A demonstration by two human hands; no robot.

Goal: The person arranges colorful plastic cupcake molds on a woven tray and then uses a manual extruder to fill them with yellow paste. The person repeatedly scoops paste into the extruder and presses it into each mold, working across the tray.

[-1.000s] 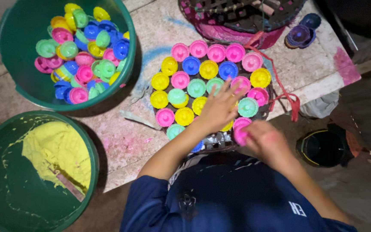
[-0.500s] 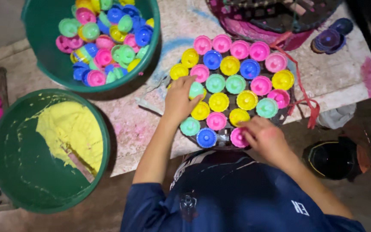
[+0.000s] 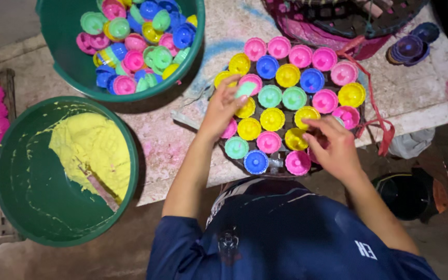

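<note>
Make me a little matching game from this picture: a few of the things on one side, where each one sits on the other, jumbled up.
Things:
1. yellow paste
2. loose coloured cups
3. purple cups
4. left hand

Places:
A. stacked at the table's top right
B. in the green tub at the lower left
C. over the left edge of the round tray, holding a pale green cup
D. heaped in the green tub at the top left

Pairs: 1-B, 2-D, 3-A, 4-C
</note>
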